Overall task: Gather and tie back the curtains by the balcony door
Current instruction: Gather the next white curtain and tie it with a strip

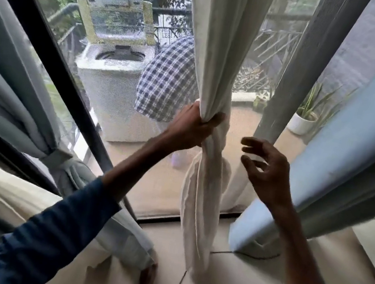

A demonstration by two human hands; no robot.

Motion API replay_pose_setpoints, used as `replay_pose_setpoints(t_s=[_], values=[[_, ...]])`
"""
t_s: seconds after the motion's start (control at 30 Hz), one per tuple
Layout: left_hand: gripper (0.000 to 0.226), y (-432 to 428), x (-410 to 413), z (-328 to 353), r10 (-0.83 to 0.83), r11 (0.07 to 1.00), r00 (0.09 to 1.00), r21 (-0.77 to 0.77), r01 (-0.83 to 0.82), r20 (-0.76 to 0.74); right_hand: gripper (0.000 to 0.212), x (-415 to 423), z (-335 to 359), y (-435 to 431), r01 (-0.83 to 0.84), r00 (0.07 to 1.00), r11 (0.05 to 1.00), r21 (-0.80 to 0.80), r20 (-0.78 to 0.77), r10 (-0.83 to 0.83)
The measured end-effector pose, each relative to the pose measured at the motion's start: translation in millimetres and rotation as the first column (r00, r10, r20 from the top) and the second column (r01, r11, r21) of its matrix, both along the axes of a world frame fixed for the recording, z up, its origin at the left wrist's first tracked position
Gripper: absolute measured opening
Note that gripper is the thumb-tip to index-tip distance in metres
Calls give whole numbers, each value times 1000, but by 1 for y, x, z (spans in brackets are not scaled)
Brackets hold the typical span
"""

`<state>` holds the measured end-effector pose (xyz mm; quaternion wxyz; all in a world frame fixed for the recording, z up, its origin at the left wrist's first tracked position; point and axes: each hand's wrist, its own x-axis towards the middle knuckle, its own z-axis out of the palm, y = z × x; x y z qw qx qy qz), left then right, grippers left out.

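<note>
Gripping upright curtain (223,48), left hand (191,127).

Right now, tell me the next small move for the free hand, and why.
Probably bring the right hand across to close on the white curtain just below the left hand. The left hand already pinches the cloth into a bunch, the right hangs open beside it touching nothing, and the loose lower length is not yet tied.

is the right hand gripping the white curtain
No, the right hand hangs open beside the white curtain, clear of it; only the left hand grips the bunched fabric.
</note>
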<state>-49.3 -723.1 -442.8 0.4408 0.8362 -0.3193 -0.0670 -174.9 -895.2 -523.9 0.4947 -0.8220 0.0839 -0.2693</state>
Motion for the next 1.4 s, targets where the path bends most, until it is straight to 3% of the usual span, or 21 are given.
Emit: replay_pose_setpoints(t_s=[0.1, 0.2, 0.27, 0.4, 0.53, 0.67, 0.73, 0.8, 0.87, 1.0, 1.07, 1.1, 1.13, 1.17, 1.2, 1.27, 1.33, 1.4], values=[[33, -2, 2, -3, -39, 999, 999, -9, 39, -19, 28, -5, -7, 8, -30, 998, 998, 50, -46, 32], [33, -6, 1, -5, -40, 999, 998, -32, 38, -46, 40, 1, -25, 30, -81, 992, 991, 107, -90, 91], [28, -10, 0, -7, -30, 999, 999, -41, 29, -22, 46, 8, -36, 42, -40, 996, 997, 70, -78, 46], [16, -12, 1, -10, 19, 999, 997, -52, -15, 77, 27, 10, -54, 46, 74, 996, 997, -22, -40, -74], [15, -7, 11, -16, 26, 998, 995, -61, -21, 96, 21, 8, -71, 53, -51, 993, 995, -85, -114, 42], [16, -2, 13, -18, -55, 997, 989, -46, 62, 139, 17, 7, -64, 44, 183, 983, 983, -1, 22, -183], [23, -1, 11, -20, -83, 995, 981, -48, 92, 175, 33, 8, -59, 31, 253, 967, 967, -10, 37, -252], [21, 0, 11, -24, -108, 992, 976, -42, 118, 187, 45, 14, -60, 27, 197, 978, 980, -40, -57, -199], [17, 0, 10, -31, -104, 994, 975, 0, 106, 195, 36, 16, -64, 34, 132, 982, 989, -70, -124, -140], [20, -1, 6, -42, -67, 998, 977, 29, 62, 202, 11, 15, -72, 42, 168, 978, 973, -160, -96, -185], [18, 1, 5, -43, -41, 999, 978, 22, 37, 205, 13, 12, -72, 37, 151, 976, 988, -31, -154, -154], [20, 1, 5, -43, -27, 1000, 978, 22, 23, 208, 18, 10, -70, 34, 122, 975, 978, 170, -202, -87], [22, 2, 6, -43, -14, 1000, 977, 18, 11, 211, 26, 9, -67, 31, 103, 972, 903, 418, -236, -2], [25, 3, 7, -44, 0, 1000, 978, 19, -4, 207, 31, 6, -63, 28, 97, 966, 769, 632, -245, 79], [26, 5, 8, -45, 12, 1000, 980, 20, -17, 197, 31, 3, -59, 25, 108, 961, 638, 763, -245, 129], [26, 6, 11, -46, 25, 999, 983, 25, -30, 183, 22, -2, -54, 18, 131, 957, 495, 859, -239, 163], [24, 7, 12, -47, 37, 998, 977, 32, -45, 211, 21, -9, -55, 15, 115, 957, 429, 896, -216, 195], [19, 6, 12, -47, 66, 995, 966, 52, -82, 249, 35, -14, -62, 21, 114, 944, 392, 913, -222, 243]])
